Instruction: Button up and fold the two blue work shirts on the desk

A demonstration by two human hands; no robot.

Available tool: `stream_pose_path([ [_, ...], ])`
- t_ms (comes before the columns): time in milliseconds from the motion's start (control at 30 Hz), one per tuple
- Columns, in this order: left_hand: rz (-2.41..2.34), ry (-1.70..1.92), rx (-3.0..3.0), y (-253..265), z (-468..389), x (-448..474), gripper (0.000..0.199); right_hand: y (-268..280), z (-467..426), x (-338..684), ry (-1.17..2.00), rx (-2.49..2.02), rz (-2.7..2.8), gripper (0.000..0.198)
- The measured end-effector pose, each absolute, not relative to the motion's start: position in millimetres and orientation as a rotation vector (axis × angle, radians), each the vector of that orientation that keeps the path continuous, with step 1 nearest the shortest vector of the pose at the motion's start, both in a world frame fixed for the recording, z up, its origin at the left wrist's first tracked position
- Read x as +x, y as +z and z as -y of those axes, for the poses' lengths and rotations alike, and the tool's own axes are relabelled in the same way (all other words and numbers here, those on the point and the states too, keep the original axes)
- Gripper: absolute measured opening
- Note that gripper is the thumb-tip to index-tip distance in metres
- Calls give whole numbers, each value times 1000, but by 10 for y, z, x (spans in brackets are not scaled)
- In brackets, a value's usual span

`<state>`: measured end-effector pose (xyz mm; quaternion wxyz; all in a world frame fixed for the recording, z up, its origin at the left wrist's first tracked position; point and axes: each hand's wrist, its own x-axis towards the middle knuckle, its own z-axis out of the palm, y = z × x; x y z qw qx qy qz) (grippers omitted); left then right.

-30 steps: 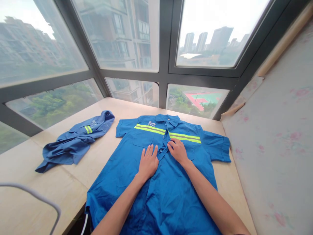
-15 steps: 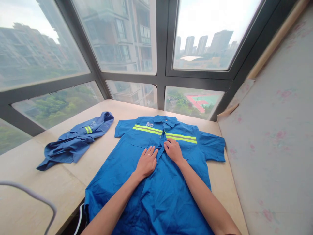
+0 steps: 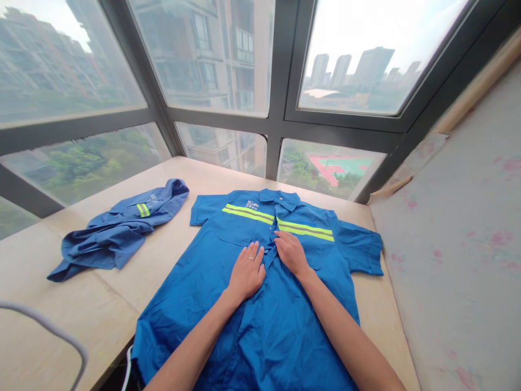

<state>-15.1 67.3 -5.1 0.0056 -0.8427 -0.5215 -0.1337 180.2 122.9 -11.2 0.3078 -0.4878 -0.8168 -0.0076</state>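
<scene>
A blue short-sleeved work shirt [image 3: 199, 288] with yellow-green reflective stripes is spread front up, its collar toward the window. My left hand [image 3: 247, 271] lies flat on the shirt's front, left of the button placket, fingers stretched out and a ring on one of them. Just right of it, my right hand [image 3: 291, 253] has its fingers closed on the placket edge below the stripe. Fabric is lifted a little there, and a small button shows between the hands. Part of the placket is hidden under my fingers.
A second, darker blue garment [image 3: 118, 231] with a short reflective strip lies crumpled on the pale sill [image 3: 101, 304] at left. A white cable [image 3: 61, 331] curves across the lower left. Windows stand behind, and a flowered wall [image 3: 459, 282] closes off the right side.
The view has shifted slightly, so the garments sit a little differently in the picture. My hands keep nearly the same places on the shirt, the right one still at the placket.
</scene>
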Motion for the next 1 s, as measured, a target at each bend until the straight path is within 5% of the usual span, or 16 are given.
stream_pose_path([
  [467,1660,-484,-2614,-138,-663,-125,55,306,-1884,1787,-66,-1185,2653,40],
  [633,1666,-530,-2646,-122,-692,-144,55,416,-2106,1764,24,-1046,2800,22],
  [1000,1667,-560,-2733,36,-757,-195,62,419,-2091,1929,-38,-1172,2648,15],
])
